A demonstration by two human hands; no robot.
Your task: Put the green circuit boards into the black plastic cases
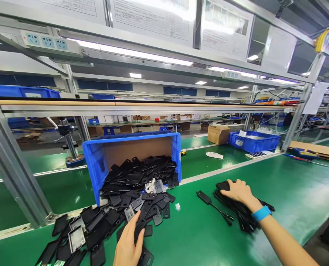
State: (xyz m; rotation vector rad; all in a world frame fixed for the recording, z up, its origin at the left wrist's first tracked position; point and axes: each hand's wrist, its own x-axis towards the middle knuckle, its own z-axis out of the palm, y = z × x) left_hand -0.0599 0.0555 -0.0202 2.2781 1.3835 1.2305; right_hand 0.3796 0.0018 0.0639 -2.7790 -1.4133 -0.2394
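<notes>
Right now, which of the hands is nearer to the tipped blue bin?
Left. The left hand is at the loose black parts in front of the blue bin; the right hand is farther off, to the bin's right, on a bundle of black cables.

Printed sheets (155, 20) overhead, label (239, 143) on blue bin (261, 145), all text unreadable

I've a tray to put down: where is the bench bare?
The near green bench shows bare between the left hand and black cables, and right of the wristband. Black plastic parts crowd the left hand and blue crate.
</notes>
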